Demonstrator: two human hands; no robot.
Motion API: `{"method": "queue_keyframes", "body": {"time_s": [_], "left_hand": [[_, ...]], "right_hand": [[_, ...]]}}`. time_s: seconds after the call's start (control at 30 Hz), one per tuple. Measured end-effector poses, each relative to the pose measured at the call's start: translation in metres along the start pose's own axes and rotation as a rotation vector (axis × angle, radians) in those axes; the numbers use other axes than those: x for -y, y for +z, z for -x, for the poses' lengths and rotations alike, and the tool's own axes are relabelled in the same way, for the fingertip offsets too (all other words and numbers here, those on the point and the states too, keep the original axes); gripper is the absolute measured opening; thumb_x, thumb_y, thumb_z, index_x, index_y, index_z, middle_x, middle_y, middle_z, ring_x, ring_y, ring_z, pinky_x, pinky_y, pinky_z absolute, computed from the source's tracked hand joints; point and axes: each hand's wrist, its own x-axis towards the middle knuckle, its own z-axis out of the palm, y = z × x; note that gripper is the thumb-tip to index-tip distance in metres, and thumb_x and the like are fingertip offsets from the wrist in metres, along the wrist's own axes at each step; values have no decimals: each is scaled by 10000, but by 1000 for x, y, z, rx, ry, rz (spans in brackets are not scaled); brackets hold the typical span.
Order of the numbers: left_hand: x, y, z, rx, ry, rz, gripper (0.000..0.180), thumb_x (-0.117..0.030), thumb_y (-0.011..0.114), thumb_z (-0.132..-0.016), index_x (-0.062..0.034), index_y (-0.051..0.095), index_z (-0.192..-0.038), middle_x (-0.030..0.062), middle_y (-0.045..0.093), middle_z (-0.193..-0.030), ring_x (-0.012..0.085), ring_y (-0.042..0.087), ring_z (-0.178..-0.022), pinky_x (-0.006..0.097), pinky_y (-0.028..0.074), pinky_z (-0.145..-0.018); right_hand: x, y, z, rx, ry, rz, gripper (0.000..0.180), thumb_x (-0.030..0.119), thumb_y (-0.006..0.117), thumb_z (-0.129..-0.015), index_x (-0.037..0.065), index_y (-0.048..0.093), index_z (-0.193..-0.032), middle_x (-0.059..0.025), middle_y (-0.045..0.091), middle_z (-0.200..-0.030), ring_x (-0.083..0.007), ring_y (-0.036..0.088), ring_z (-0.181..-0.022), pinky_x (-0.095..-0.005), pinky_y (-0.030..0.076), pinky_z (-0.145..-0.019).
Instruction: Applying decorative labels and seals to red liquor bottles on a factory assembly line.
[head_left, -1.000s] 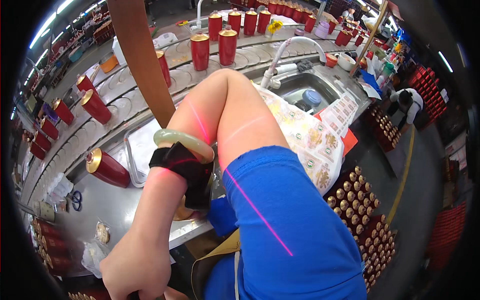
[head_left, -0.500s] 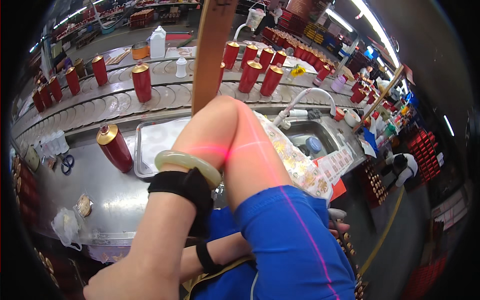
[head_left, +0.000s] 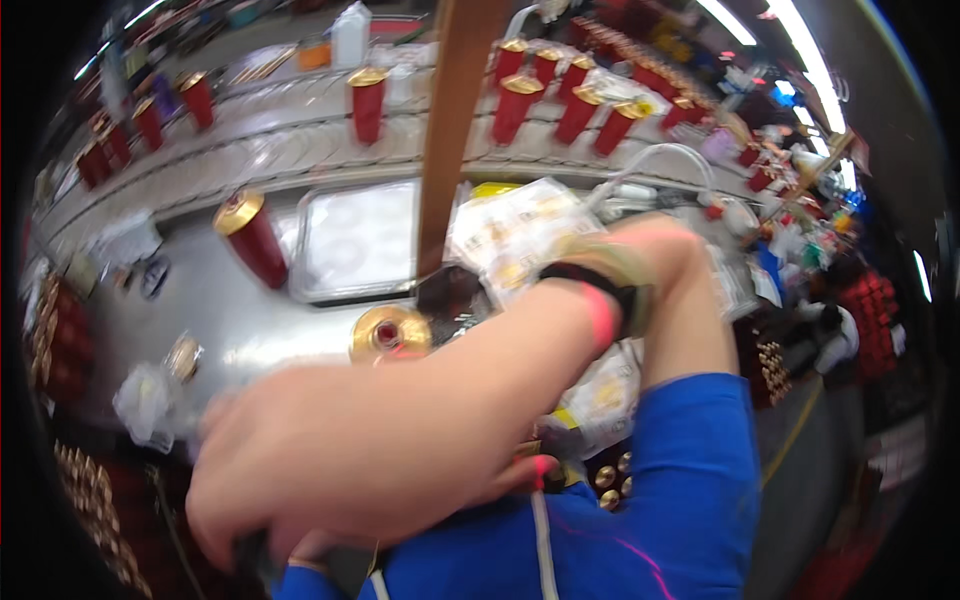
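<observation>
My right hand fills the lower left, large and blurred, with its fingers curled down toward something dark at the lower edge that I cannot make out. Its forearm runs up and right past a black band and a pale green bangle to the bent elbow, then down into a blue sleeve. A small strip of my left wrist shows under the right hand; the rest of that hand is hidden. Just beyond the right forearm stands a red cylinder with a gold cap.
A metal counter holds a shallow steel tray, another gold-capped red cylinder and clear bags of yellow printed packets. A brown upright board crosses the middle. Several red cylinders line the shelves behind. Another person is at right.
The view has swung and blurred. My right forearm has dropped from steeply raised to lying across the picture, and its hand now looms larger at lower left.
</observation>
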Motion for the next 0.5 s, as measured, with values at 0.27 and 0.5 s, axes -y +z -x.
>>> {"method": "queue_keyframes", "body": {"time_s": [0.27,0.5], "left_hand": [[66,22,72,-1253,109,5,437,-38,767,-853,13,593,-1250,122,662,-1158,224,615,-1139,338,459,-983],[96,25,-5,-1509,45,-507,954,-346,982,-657,-33,459,-1390,184,451,-1410,348,490,-1286,444,433,-1061]], "right_hand": [[45,-79,146,-361,559,837,246,-131,722,-801,5,724,-1007,-126,724,-995,-275,703,-968,-378,550,-866],[3,-33,173,-228,324,973,312,11,726,-706,89,755,-1006,-47,752,-1004,-262,674,-919,-375,556,-814]]}}
